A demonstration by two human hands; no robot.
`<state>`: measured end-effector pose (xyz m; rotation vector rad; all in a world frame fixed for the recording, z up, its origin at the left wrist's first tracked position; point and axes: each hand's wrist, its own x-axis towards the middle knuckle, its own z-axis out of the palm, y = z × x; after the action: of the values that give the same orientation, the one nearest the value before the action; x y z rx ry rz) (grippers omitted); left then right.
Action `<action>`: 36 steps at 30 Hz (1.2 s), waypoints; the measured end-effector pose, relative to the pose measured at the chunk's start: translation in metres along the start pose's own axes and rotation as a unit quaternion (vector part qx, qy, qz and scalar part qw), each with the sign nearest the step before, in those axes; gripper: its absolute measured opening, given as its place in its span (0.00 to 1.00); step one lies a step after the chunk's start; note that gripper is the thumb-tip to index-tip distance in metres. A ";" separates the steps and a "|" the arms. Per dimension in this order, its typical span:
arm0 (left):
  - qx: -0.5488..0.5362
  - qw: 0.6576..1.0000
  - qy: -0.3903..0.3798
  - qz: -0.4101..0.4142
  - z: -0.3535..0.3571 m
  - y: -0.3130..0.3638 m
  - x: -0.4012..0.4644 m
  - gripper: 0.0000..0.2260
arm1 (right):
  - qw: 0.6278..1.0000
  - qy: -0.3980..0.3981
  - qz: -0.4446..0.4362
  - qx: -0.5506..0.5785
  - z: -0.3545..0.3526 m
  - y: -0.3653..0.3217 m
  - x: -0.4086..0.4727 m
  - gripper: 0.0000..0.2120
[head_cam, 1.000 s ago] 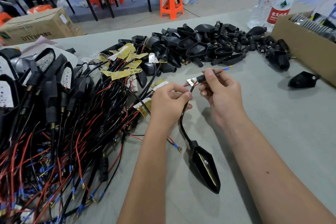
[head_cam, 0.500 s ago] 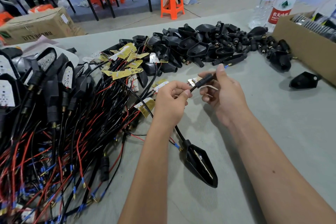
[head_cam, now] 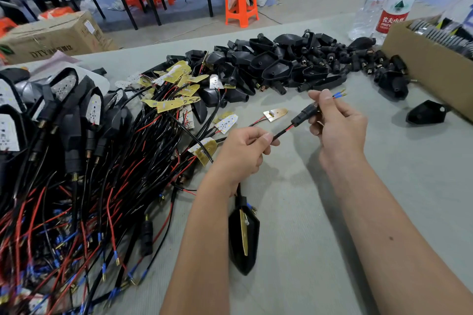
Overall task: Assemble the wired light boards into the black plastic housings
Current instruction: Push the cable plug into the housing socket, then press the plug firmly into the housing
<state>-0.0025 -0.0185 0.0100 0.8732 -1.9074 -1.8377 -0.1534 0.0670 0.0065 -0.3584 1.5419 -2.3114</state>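
My left hand [head_cam: 243,151] pinches a black sheathed cable [head_cam: 277,135] over the grey table. That cable runs down to a black plastic housing [head_cam: 243,240] with a gold-edged light board in it, lying just under my wrist. My right hand [head_cam: 337,125] grips a black tubular stem [head_cam: 305,114] threaded on the same cable. Blue-sleeved wire ends [head_cam: 339,93] stick out past my right fingers. Empty black housings [head_cam: 281,64] are heaped at the back. Loose wired light boards [head_cam: 176,84] lie in the middle. Housings with boards fitted [head_cam: 64,110] are stacked on the left.
A tangle of red and black wires [head_cam: 76,212] covers the left of the table. A cardboard box [head_cam: 422,59] stands at the right edge, with a lone black housing [head_cam: 426,115] beside it. Two water bottles [head_cam: 384,0] stand at the back right.
My hands have moved apart: the right one has gone up and right with the stem, stretching the cable. The housing has slid left and closer under my left wrist.
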 end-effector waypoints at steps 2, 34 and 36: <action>0.012 1.000 -0.010 -0.007 -0.003 0.000 -0.001 0.12 | 1.000 -0.006 -0.018 -0.020 0.000 0.000 -0.002 0.12; -0.035 0.998 0.036 -0.039 0.001 0.009 -0.002 0.12 | 0.991 -0.046 -0.059 -0.109 0.001 0.000 -0.005 0.06; -0.023 0.999 0.031 -0.029 0.001 0.010 -0.003 0.12 | 0.992 -0.034 -0.059 -0.106 0.001 0.000 -0.004 0.07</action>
<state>-0.0029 -0.0166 0.0199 0.9691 -1.8124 -1.8576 -0.1494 0.0681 0.0069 -0.5908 1.7807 -2.1987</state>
